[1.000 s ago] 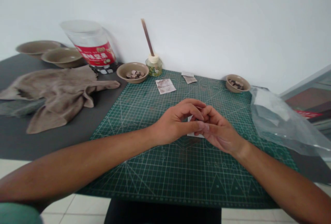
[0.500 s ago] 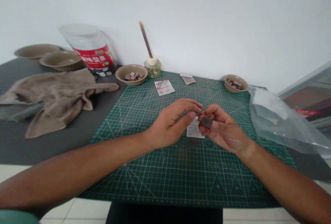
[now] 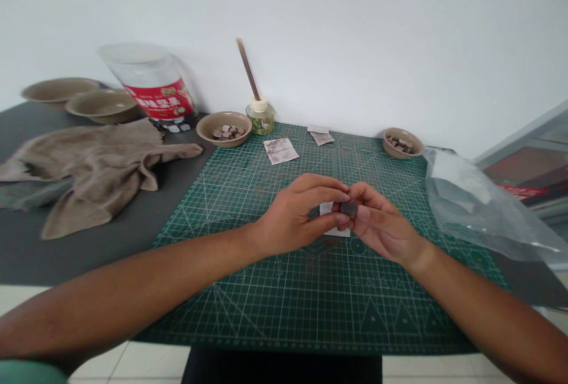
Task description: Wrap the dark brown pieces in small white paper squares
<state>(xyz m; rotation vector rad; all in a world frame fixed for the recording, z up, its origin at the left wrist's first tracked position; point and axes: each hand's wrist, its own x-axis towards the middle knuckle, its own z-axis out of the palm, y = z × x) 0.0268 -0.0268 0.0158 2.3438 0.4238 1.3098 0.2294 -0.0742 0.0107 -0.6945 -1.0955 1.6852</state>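
A small dark disc, grey-brown and roundish, is held up over the middle of the green cutting mat. My right hand pinches it from the right, with the thumb on its near side. From the left, the thumb and fingertips of my left hand close on the disc's edge. Partly hidden below both hands, a white paper piece lies on the mat.
Bowls of small pieces stand at back left and back right. Smudged paper, a reed diffuser, a clear plastic bag, a brown cloth and a red-labelled jar surround the hands.
My left thumb and fingers have come round the disc, and its face has turned. The right hand keeps its pinch at nearly the same place.
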